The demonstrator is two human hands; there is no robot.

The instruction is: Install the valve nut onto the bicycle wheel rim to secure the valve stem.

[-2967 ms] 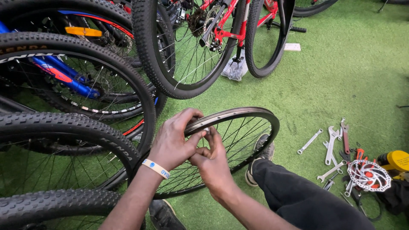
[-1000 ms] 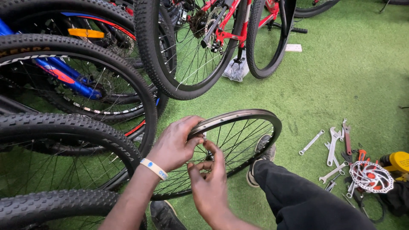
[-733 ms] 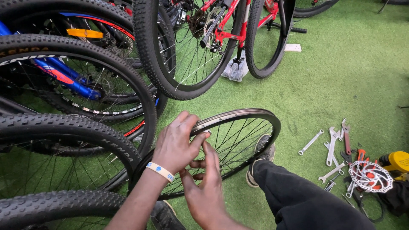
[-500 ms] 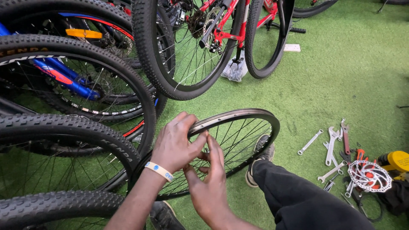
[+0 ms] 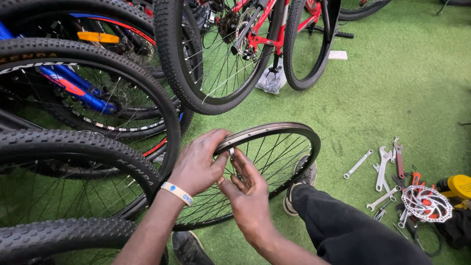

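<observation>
A bare bicycle wheel (image 5: 287, 130) with a dark rim, thin spokes and no tyre stands tilted on the green turf in front of me. My left hand (image 5: 198, 164), with a pale wristband, grips the top of its rim. My right hand (image 5: 248, 194) is just below, its fingertips pinched around a small metal part at the rim's inner side, beside the left thumb. What exactly the fingers pinch is too small to tell. My dark-trousered leg (image 5: 348, 228) and shoe (image 5: 299, 184) rest against the wheel's right side.
Several tyred bicycle wheels (image 5: 88, 113) crowd the left and top, one on a red frame (image 5: 265, 24). On the turf at the right lie wrenches (image 5: 382, 169), a brake disc (image 5: 426, 203) and a yellow object (image 5: 458, 185). Another shoe (image 5: 189, 248) shows at the bottom.
Both hands stayed at the same spot on the rim. The right hand's fingers shifted up and down slightly beside the left thumb. The wheel barely moved.
</observation>
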